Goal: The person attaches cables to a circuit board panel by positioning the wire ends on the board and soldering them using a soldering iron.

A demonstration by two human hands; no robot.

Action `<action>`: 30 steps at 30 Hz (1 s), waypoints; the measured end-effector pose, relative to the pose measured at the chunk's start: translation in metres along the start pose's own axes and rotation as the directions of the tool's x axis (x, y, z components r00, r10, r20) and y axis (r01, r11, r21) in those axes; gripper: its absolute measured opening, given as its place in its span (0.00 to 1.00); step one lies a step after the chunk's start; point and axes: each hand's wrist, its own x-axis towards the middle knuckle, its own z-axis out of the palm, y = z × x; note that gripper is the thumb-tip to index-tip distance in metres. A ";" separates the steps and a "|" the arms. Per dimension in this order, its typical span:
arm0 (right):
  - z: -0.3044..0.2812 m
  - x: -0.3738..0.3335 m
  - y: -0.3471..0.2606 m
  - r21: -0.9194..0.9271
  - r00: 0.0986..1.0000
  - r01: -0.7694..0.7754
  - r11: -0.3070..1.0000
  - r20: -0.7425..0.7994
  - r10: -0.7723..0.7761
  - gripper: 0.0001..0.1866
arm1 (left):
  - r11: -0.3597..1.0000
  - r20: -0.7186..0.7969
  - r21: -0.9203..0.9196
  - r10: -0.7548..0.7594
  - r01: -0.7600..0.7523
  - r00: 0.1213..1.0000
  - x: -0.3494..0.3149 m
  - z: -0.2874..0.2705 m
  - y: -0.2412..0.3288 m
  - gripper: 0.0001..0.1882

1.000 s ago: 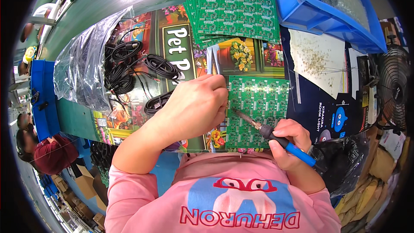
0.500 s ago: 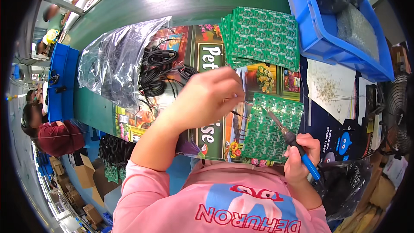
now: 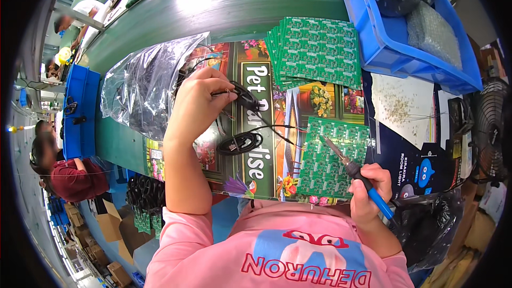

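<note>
Lettering [image 3: 256, 166]: white, across the printed sheet [image 3: 271, 93]
Left fingers [image 3: 212, 81]: at black cable [image 3: 247, 98]; cannot tell if gripping
Right fingers [image 3: 376, 174]: wrapped round soldering iron [image 3: 353, 169]
Circuit board [image 3: 318, 166]: just left of right fingers

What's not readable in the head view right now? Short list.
Head view:
- Left hand: its own fingers hide whether it grips the nearby black cable.
- Soldering iron: tip too small to tell whether it touches the single board.
- Board stack: top boards hide most of those below.
- Plastic bag: glare and folds obscure its contents.
- Blue bin: cut off by the upper edge.
</note>
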 end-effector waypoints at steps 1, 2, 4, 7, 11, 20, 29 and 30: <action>0.000 0.000 0.000 0.003 1.000 0.005 1.000 0.001 -0.005 0.12 | 0.994 -0.025 -0.106 0.013 -0.015 1.000 0.000 0.003 0.001 0.08; -0.001 0.000 0.000 0.002 1.000 0.006 1.000 -0.002 -0.006 0.12 | 0.977 -0.050 -0.210 0.023 -0.033 0.998 0.000 0.005 0.003 0.08; -0.001 -0.001 0.001 0.012 1.000 0.011 1.000 0.004 -0.011 0.12 | 0.974 -0.072 -0.223 0.018 -0.033 0.997 0.000 0.008 0.007 0.08; -0.003 -0.002 0.003 -0.002 0.999 0.044 0.999 0.007 -0.044 0.12 | 0.959 -0.101 -0.284 -0.037 0.007 0.994 0.001 0.008 0.022 0.08; -0.001 -0.004 0.001 -0.016 0.998 0.063 0.998 -0.030 -0.064 0.13 | 0.935 -0.022 -0.351 0.041 -0.046 0.999 -0.006 0.001 0.042 0.11; 0.023 0.024 -0.012 0.007 0.962 0.252 0.968 0.105 -0.251 0.12 | 0.789 0.355 -0.614 0.295 -0.017 0.887 -0.022 0.032 0.083 0.32; 0.058 0.045 -0.015 -0.122 0.939 0.339 0.933 0.106 -0.328 0.22 | 0.755 0.430 -0.656 0.393 -0.017 0.813 -0.024 0.038 0.078 0.08; 0.059 0.048 -0.014 -0.124 0.939 0.339 0.933 0.105 -0.327 0.22 | 0.754 0.430 -0.657 0.395 -0.018 0.812 -0.023 0.038 0.078 0.08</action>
